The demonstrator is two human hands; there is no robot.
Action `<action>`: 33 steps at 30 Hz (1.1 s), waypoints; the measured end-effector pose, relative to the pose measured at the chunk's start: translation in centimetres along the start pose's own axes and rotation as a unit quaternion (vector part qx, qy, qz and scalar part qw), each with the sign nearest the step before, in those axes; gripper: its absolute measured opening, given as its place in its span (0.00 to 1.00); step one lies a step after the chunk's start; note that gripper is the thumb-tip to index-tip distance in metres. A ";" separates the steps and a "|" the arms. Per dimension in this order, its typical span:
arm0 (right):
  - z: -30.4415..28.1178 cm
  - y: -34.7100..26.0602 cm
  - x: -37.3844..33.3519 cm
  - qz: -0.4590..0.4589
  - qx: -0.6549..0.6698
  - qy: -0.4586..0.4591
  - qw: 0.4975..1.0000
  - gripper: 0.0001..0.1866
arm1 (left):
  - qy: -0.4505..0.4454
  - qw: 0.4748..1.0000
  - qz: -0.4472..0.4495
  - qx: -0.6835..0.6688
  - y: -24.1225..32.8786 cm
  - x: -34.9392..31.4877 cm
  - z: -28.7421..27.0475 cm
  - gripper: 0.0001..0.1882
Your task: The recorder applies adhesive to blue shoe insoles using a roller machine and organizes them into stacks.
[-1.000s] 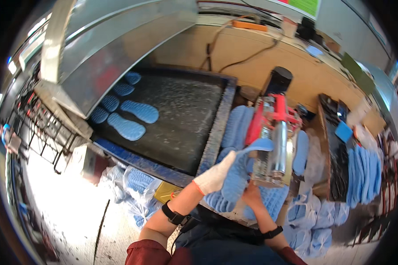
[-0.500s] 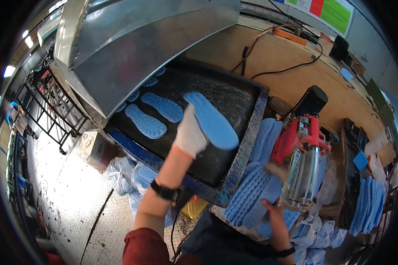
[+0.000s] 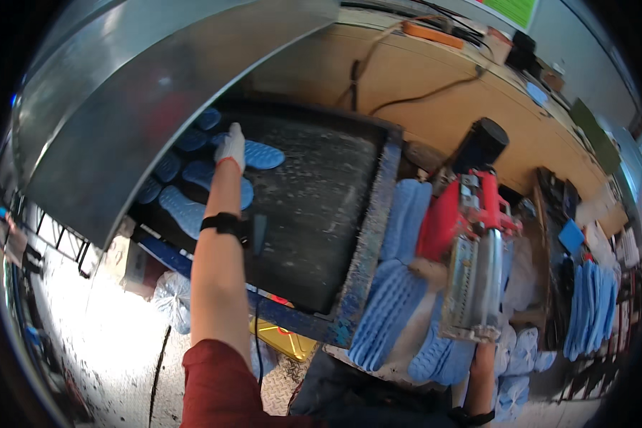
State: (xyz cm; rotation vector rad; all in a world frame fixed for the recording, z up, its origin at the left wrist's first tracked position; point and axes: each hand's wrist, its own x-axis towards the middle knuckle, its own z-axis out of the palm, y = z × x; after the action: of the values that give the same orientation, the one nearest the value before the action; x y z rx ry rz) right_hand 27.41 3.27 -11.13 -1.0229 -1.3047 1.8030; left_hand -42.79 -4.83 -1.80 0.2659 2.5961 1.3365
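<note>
Left hand (image 3: 231,146), in a white glove, is reaching out across the dark tray (image 3: 314,214) and pressing a blue insole (image 3: 261,155) down flat next to other blue insoles (image 3: 182,207) under the metal hood (image 3: 121,93). Right hand (image 3: 429,272) is lying on the stack of blue insoles (image 3: 385,314) beside the red machine (image 3: 471,235), fingers hidden.

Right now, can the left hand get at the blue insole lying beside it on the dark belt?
Probably yes. The left hand, in a white glove, is already stretched over the dark belt, right beside that insole, and nothing lies between them.
</note>
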 end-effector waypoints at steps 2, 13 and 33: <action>-0.6 -1.6 -0.9 -0.014 0.003 0.047 0.999 0.29 | 0.053 0.995 0.041 0.079 1.7 -3.0 -0.7 0.47; 0.1 -10.5 3.8 -0.431 -0.495 0.129 0.743 0.27 | -0.347 0.816 0.199 -0.417 5.8 -35.4 4.6 0.36; 2.2 3.7 0.1 -0.233 -0.504 0.131 0.821 0.33 | -0.366 0.857 0.168 -0.322 6.5 -39.0 16.4 0.37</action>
State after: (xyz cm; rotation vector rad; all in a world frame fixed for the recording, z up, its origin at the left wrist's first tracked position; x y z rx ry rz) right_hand 25.13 1.41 -14.27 -1.2377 -2.1358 0.4913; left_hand -0.51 1.81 -1.81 0.9198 1.4267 1.6891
